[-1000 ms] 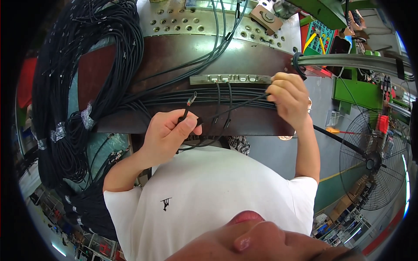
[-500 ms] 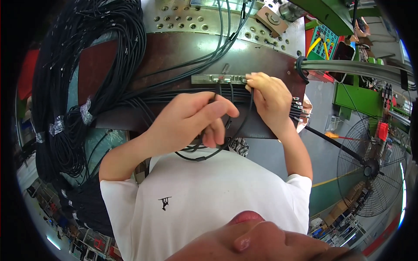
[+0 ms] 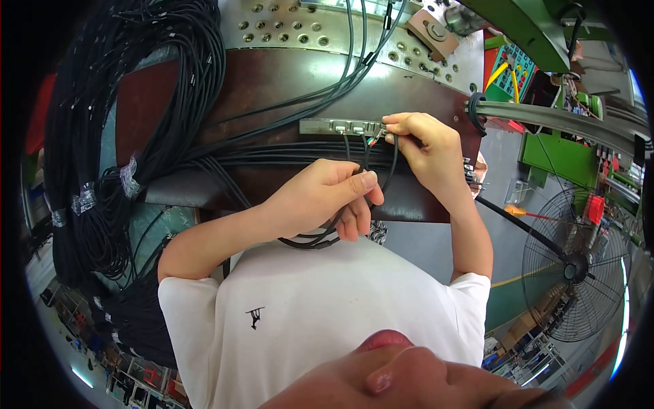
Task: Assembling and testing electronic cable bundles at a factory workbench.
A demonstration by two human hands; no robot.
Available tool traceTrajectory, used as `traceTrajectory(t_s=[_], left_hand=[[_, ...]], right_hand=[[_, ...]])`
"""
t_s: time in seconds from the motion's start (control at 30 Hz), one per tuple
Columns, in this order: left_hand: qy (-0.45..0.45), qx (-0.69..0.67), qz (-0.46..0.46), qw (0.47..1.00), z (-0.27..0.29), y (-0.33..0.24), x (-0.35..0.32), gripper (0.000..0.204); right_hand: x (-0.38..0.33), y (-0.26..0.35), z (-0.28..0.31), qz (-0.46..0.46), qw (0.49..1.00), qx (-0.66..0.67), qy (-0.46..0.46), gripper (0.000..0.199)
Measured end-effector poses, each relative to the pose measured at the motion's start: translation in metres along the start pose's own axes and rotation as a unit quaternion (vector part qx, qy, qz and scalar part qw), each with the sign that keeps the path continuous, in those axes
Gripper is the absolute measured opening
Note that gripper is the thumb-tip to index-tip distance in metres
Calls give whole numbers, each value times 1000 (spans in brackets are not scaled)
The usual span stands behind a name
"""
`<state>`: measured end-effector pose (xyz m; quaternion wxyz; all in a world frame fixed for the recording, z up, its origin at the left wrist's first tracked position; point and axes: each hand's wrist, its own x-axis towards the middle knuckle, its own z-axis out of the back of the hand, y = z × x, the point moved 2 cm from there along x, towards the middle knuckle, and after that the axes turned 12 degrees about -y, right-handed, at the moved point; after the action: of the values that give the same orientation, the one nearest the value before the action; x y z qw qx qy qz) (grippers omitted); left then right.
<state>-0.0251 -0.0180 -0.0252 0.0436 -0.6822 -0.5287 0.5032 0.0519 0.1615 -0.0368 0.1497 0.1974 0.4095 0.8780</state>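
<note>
My left hand (image 3: pixel 327 198) is closed, thumb and index finger pinching a black cable (image 3: pixel 366 159). Thin coloured wires (image 3: pixel 372 142) fan out of that cable's upper end, close to a narrow metal fixture bar (image 3: pixel 315 127). Small white connectors (image 3: pixel 340 129) sit in slots along the bar, with cables leading down from them. At the bar's right end, my right hand (image 3: pixel 428 144) has its thumb and index finger pressed together on the end of another black cable (image 3: pixel 395 160); the fingers hide the tip. Slack cable (image 3: pixel 310 243) loops below my left hand, against my shirt.
A thick bundle of black cables (image 3: pixel 197 75), tied with clear wrap (image 3: pixel 131 177), lies at the left of the dark red tabletop (image 3: pixel 272 75). More cables cross the table behind and before the bar. A perforated metal plate (image 3: pixel 327 34) is at the back, a fan (image 3: pixel 575 267) at the right.
My left hand has moved slightly right and closed on a cable, whose coloured wires now show by the bar. A clear flap standing above the bar is no longer raised. My right hand stays at the bar's end.
</note>
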Motion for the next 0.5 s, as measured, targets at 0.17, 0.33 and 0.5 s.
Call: traceTrajectory(t_s=[0.17,0.33,0.5], left_hand=[[6,-9,23,1000,3,0,-1,34],[0,-2,35,999,3,-2,1,33],[15,-11,37,999,-1,-3,4,33]], right_hand=[[0,4,-2,79,994,-80,0,12],[-4,11,2,89,981,-172,7,13],[-17,6,-4,131,976,-163,-59,15]])
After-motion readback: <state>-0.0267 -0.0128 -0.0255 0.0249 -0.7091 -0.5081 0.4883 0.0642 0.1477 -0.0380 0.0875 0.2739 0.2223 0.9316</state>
